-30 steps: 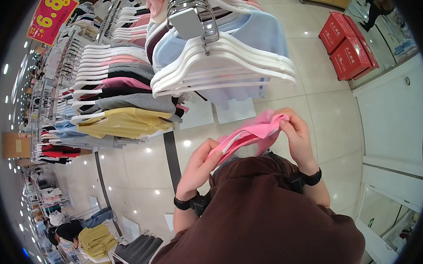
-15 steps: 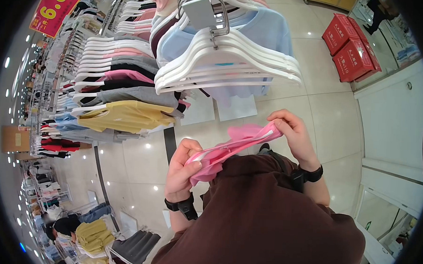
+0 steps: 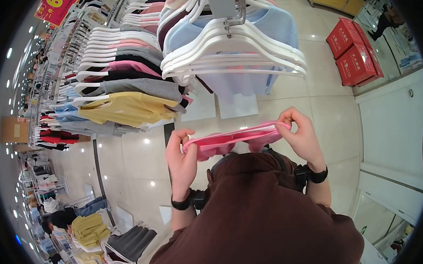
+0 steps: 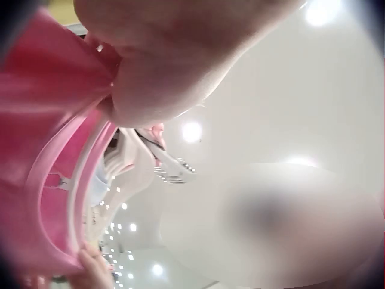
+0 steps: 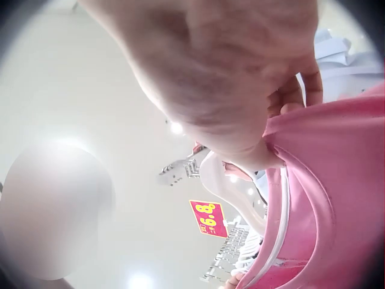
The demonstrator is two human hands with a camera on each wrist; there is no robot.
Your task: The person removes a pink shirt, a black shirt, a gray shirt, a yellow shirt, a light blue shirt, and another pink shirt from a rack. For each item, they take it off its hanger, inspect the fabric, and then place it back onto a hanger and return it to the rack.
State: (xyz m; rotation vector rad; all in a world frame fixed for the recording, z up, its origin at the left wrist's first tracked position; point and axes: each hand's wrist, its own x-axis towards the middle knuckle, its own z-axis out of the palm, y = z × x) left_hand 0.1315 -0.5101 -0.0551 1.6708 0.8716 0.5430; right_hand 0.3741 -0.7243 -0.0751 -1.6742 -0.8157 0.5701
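Note:
A pink shirt [image 3: 215,145] is stretched between both hands in front of the dark brown top I wear. My left hand [image 3: 181,162] pinches one end of its neckline between thumb and fingers. At the opposite end, the right hand [image 3: 304,137] pinches the edge the same way. White tape runs along the inside of the neckline, plain in the right wrist view, where the pink cloth [image 5: 355,162] hangs from the fingertips. In the left wrist view the shirt [image 4: 30,102] fills the left side, its round neck opening facing the camera. The lower part of the shirt is mostly hidden.
Several white hangers [image 3: 233,55] hang from a metal hook ahead, before a light blue shirt [image 3: 279,29]. Racks of shirts, one yellow [image 3: 134,110], line the left. Red boxes [image 3: 356,63] stand on the tiled floor, back right, near a white door [image 3: 393,126]. Another person [image 3: 64,217] is lower left.
The hands have moved apart, the left one further left, drawing the crumpled pink shirt out into a taut, nearly level line. The racks have shifted slightly up and right in the head view.

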